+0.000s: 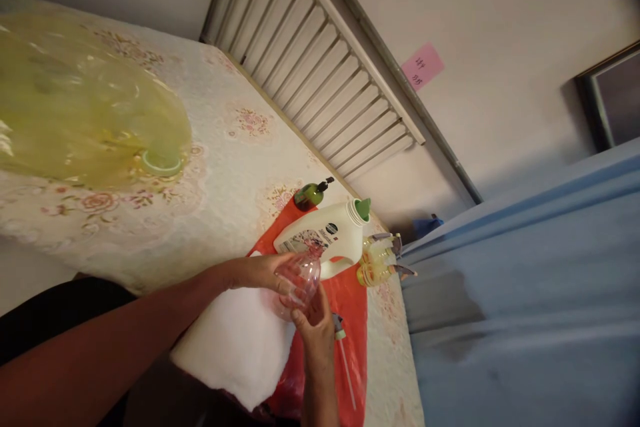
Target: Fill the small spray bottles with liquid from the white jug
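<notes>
A clear pinkish plastic bottle [301, 273] is held between my two hands, its narrow neck without a cap. My left hand [267, 275] grips it from the left, while my right hand [316, 317] has thumb and fingers around its lower right side. Below them a white cloth [245, 340] lies on a red plastic sheet [353, 307]. A spray head with a long tube [341, 333] rests on the sheet, right of my right hand. Just beyond the bottle is a large white jug [320, 230] with a green spout and a printed label.
A small green pump bottle [309, 196] is beside the jug, and yellow spray bottles [373, 260] are at its right. A big yellow-green plastic bag [90, 107] takes up the left of the flowered tablecloth [215, 167]. A slatted rail [320, 60] and blue curtain [525, 267] border the table.
</notes>
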Demonstrator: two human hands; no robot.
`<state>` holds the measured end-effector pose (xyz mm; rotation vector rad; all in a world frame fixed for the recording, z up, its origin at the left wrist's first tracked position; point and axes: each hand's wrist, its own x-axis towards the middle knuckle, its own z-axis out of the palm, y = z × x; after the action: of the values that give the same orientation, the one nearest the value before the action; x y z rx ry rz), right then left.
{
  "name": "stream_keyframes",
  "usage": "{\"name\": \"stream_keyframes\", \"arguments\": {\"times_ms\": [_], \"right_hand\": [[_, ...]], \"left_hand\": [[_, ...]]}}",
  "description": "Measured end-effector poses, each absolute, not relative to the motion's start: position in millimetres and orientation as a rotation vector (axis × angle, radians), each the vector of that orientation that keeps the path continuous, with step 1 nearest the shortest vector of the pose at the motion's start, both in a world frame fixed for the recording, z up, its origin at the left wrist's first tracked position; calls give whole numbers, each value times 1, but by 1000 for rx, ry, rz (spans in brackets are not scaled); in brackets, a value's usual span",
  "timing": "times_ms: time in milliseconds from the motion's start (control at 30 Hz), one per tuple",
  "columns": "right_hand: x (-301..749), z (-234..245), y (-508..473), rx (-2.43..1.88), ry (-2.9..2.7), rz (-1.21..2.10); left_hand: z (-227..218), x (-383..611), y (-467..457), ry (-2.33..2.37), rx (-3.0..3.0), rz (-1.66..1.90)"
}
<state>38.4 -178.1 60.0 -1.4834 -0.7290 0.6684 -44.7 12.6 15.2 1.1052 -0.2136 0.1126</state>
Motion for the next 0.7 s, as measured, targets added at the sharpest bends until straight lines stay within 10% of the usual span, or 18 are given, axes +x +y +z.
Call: {"name": "stream_keyframes", "arguments": {"times_ms": [700], "right_hand": [[49, 67, -186, -1593, -776, 602]], "left_hand": [[24, -49, 9, -125, 1312, 168]]}}
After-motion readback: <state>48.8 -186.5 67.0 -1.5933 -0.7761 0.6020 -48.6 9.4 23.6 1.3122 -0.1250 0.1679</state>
